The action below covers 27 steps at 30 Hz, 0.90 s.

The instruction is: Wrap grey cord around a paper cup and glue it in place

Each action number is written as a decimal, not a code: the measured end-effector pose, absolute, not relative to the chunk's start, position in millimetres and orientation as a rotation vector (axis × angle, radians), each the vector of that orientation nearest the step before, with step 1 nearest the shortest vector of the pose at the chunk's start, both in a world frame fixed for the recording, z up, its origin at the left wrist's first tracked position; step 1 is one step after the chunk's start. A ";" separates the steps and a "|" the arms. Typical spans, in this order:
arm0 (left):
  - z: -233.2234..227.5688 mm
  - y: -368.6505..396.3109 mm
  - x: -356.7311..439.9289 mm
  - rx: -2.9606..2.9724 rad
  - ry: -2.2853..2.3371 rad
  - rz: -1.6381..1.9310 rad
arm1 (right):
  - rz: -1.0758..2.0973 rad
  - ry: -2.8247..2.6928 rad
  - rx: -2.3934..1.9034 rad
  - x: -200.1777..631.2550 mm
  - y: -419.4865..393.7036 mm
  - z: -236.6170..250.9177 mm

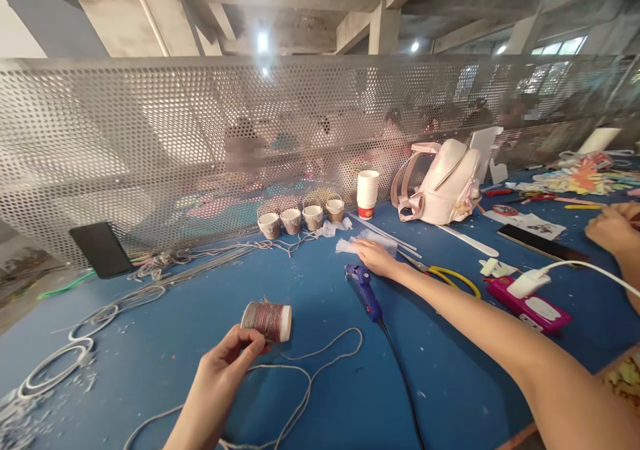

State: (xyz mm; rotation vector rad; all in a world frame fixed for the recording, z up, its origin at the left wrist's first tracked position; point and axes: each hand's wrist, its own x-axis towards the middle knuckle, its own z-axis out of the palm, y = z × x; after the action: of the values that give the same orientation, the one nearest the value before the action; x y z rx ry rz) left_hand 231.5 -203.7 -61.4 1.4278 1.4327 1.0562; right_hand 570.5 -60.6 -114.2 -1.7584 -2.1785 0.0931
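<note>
My left hand [225, 363] pinches a paper cup [268, 321] wound with grey and reddish cord; the cup lies on its side in the air, its white rim to the right. A loose grey cord [307, 383] curls over the table beneath it. Stretched far forward, my right hand [373, 255] lies with its fingers on whitish, translucent mesh-like pieces [345, 245]. Its fingertips are partly hard to make out. Just in front of that hand rests a blue glue gun [367, 293] with a black cable. Thin clear sticks [385, 231] lie beyond the fingers.
Several small cord-wrapped buckets [313, 218] line the perforated metal screen [150, 150]. Nearby stand stacked paper cups [367, 193] and a pink backpack [440, 183]. Yellow-handled scissors [450, 278] and a pink power strip [530, 307] lie right. Another person's hand [613, 233] is at far right.
</note>
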 end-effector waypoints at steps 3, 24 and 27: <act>-60.8 -203.7 232.8 1.418 1.457 1.024 | 0.066 -2.161 -1.763 576.1 -44.6 -112.5; -50.6 -210.2 243.2 1.305 1.405 1.114 | 0.293 -1.652 -1.554 571.6 -74.8 -18.2; -50.8 -215.8 247.6 1.264 1.352 1.109 | 0.375 -1.618 -1.389 550.8 -128.5 -5.5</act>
State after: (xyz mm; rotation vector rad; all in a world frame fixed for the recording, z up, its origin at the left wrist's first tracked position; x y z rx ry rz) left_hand 247.6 -215.8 -50.8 1.2642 1.3523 1.1086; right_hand 550.8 -128.5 -5.5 -1.3892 -1.6185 0.3755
